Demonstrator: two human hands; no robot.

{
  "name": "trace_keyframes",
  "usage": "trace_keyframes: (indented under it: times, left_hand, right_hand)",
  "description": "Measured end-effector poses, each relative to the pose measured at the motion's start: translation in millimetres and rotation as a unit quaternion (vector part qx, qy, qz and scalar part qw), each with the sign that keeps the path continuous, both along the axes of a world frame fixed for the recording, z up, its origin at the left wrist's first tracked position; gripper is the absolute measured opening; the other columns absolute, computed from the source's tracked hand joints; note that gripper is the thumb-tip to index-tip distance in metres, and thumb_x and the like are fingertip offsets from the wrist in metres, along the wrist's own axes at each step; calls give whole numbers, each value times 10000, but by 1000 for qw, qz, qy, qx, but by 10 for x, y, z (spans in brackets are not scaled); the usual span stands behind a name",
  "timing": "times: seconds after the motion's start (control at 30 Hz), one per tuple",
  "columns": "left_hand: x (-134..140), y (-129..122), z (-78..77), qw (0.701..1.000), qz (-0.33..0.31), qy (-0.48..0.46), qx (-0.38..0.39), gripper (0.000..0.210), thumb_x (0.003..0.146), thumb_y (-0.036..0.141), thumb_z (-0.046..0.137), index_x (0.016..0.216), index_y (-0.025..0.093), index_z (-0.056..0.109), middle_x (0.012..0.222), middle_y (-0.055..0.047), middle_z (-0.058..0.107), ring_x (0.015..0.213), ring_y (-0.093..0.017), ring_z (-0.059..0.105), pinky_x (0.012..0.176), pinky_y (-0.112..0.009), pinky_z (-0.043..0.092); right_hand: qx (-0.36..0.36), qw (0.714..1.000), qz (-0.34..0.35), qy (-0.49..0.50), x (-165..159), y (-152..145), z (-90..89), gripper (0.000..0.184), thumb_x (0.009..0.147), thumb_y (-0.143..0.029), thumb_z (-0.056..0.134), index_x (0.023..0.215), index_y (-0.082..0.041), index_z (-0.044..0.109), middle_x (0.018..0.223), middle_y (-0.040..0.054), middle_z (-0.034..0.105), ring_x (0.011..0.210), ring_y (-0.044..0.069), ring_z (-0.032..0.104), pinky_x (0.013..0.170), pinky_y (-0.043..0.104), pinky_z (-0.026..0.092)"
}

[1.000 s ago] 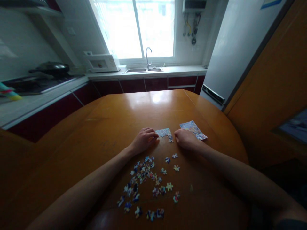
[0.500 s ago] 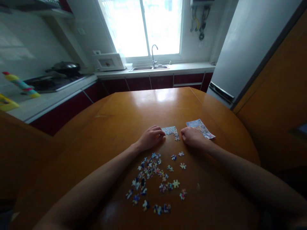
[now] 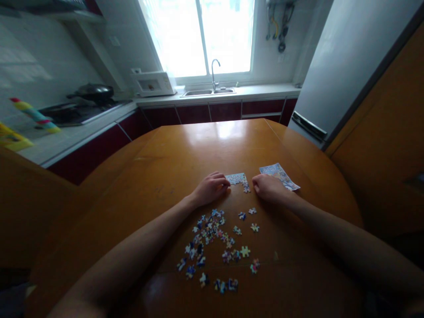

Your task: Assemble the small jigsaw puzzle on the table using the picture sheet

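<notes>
A partly joined jigsaw puzzle [image 3: 236, 178] lies on the table in an upside-down L shape, a top strip with a short arm down its right side. My left hand [image 3: 213, 187] rests at its left end with fingers bent and closed; what lies under the fingertips is hidden. Just right of the puzzle, my right hand [image 3: 266, 187] is curled like a fist, its contents out of sight. It partly covers a printed picture sheet [image 3: 282, 176]. Closer to me, loose puzzle pieces [image 3: 212, 232] are heaped, with single ones such as a yellowish puzzle piece [image 3: 245, 251] spread to the right.
The wooden table [image 3: 185, 154] has a rounded outline. Beyond it stand a counter with a sink [image 3: 208, 92], a microwave [image 3: 154, 84] and a stove with a black wok [image 3: 96, 92]. A tall fridge [image 3: 351, 57] is at the right.
The whole view has shifted slightly, so everything appears a little further right. Both hands hold nearly the same places by the puzzle, and the pieces lie as before.
</notes>
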State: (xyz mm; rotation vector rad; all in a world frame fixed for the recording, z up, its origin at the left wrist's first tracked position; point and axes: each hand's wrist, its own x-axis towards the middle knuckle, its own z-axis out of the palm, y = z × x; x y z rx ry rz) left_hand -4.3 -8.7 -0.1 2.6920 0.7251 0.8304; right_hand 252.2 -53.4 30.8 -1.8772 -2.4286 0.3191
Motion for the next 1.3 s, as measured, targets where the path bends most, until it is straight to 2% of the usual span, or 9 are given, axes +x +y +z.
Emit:
trace_keyframes:
  times: [0.13, 0.2, 0.3, 0.4, 0.6, 0.9, 1.07, 1.17, 1.3]
  left_hand:
    - [5, -8, 1, 1000, -1, -7, -3, 139, 933, 214, 562, 892, 197, 694, 873, -46, 675, 848, -163, 571, 796, -312, 497]
    - [14, -13, -2, 1000, 3, -10, -2, 140, 927, 206, 563, 881, 196, 695, 864, -45, 672, 842, -161, 571, 790, -307, 498]
    - [22, -15, -6, 1000, 9, -10, -2, 151, 926, 211, 557, 872, 191, 697, 854, -48, 667, 832, -160, 571, 781, -305, 500]
    - [22, -16, -2, 1000, 7, -7, -5, 172, 934, 221, 539, 887, 190, 701, 852, -52, 668, 832, -162, 571, 781, -309, 504]
    - [30, -30, 22, 1000, 8, -8, -3, 169, 929, 220, 548, 878, 189, 706, 844, -54, 673, 813, -162, 572, 768, -307, 507]
    - [20, -11, 7, 1000, 6, 3, 1, 163, 930, 216, 548, 888, 192, 704, 856, -51, 674, 829, -164, 566, 767, -300, 498]
    - [17, -24, 21, 1000, 1, 3, 6, 163, 939, 228, 549, 892, 191, 701, 862, -51, 674, 839, -164, 566, 781, -302, 495]
    - [29, -54, 56, 1000, -4, 16, 20, 166, 944, 238, 546, 915, 210, 707, 877, -46, 682, 844, -166, 567, 796, -316, 492]
    - [105, -141, 125, 999, -7, 30, 26, 171, 947, 241, 547, 978, 239, 715, 969, -37, 709, 903, -176, 575, 835, -336, 494]
  right_hand:
    - [15, 999, 38, 19, -103, -243, 137, 166, 847, -170, 529, 892, -206, 684, 922, 72, 715, 765, 182, 622, 611, 277, 339]
    - [29, 984, 156, 81, -193, -422, 222, 164, 867, -141, 520, 904, -201, 669, 918, 52, 697, 748, 151, 596, 639, 266, 360]
    - [11, 916, 383, 122, -325, -666, 322, 94, 901, -182, 557, 876, -193, 646, 899, 38, 662, 788, 136, 575, 699, 258, 392]
    - [-1, 874, 476, 98, -413, -807, 341, 115, 932, -253, 563, 862, -195, 632, 900, 34, 656, 816, 148, 576, 699, 274, 403]
    - [-5, 876, 479, 65, -485, -869, 240, 124, 857, -298, 670, 829, -182, 636, 888, 34, 659, 798, 166, 593, 691, 290, 429]
    - [-13, 876, 477, 68, -501, -907, 169, 77, 897, -224, 598, 895, -156, 634, 916, 60, 653, 802, 171, 582, 669, 280, 420]
    - [-111, 858, 480, 145, -476, -895, 256, 63, 875, -160, 572, 818, -169, 594, 838, 28, 642, 716, 128, 534, 670, 249, 413]
    - [-161, 873, 405, 217, -407, -798, 306, 103, 799, -97, 598, 739, -177, 573, 706, -28, 587, 620, 92, 472, 612, 215, 389]
    - [-133, 916, 215, 312, -187, -426, 256, 67, 761, -103, 632, 733, -159, 611, 654, -31, 593, 603, 89, 506, 566, 203, 384]
